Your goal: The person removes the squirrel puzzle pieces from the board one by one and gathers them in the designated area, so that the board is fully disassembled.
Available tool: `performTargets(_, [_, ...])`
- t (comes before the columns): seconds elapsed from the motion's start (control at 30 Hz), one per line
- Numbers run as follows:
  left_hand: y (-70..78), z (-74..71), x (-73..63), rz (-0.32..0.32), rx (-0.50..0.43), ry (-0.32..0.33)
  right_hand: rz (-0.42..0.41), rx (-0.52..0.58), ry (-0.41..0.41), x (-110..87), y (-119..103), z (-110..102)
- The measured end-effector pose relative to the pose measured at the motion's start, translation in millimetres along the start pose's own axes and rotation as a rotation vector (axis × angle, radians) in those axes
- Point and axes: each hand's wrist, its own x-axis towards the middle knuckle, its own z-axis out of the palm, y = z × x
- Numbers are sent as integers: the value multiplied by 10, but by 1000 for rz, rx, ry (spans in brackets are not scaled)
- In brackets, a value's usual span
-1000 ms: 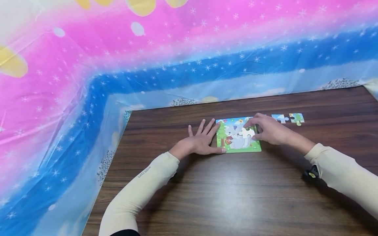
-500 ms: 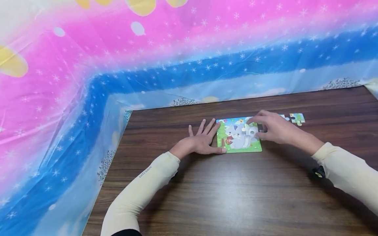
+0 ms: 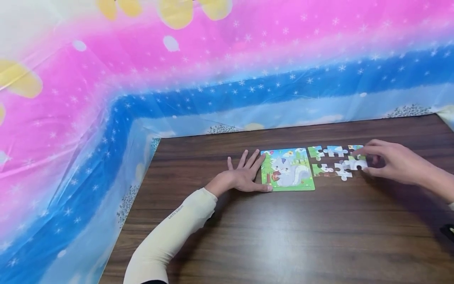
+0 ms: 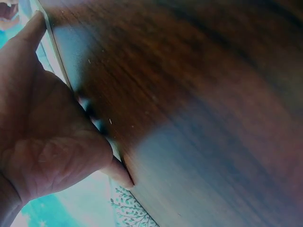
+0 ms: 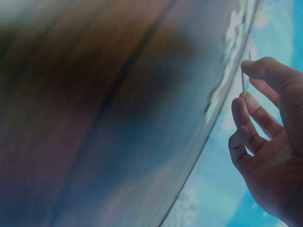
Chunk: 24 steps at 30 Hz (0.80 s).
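My left hand (image 3: 244, 175) rests on the table with fingers spread, its thumb and index fingertip at the left edge of a picture board (image 3: 287, 185). That board shows a grey squirrel among green trees. To its right, my right hand (image 3: 393, 161) pinches a whitish jigsaw piece (image 3: 356, 163) between thumb and fingers, above the other pieces. The right wrist view shows this jigsaw piece (image 5: 244, 82) edge-on between the fingertips. Loose jigsaw pieces (image 3: 335, 150) lie in two rows beside the board, and the held one overlaps some of them.
The dark wooden table (image 3: 276, 236) is bordered at the back and left by a pink and blue cloth (image 3: 198, 79) with snowflakes. In the left wrist view, the table edge (image 4: 71, 87) runs past the palm.
My right hand has moved right, carrying the jigsaw piece from over the board to above the loose pieces. The squirrel picture and more pieces are now uncovered. My left hand has stayed put.
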Motion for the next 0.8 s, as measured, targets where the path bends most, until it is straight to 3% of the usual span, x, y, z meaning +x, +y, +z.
performTargets(0.2, [-24, 78, 123, 13, 14, -17, 27, -46, -39, -216, 176, 46])
performTargets(0.43, [-5, 105, 162, 3, 16, -40, 80, -78, -207, -222, 182, 79])
performTargets(0.53, [9, 99, 157, 10, 22, -35, 74, -74, -212, -204, 152, 36])
performTargets(0.63, [15, 78, 148, 6, 22, -35, 48, -57, -185, -106, 59, -23])
performTargets(0.8, [26, -14, 120, -46, 37, -42, -4, 41, -151, 277, -303, -61])
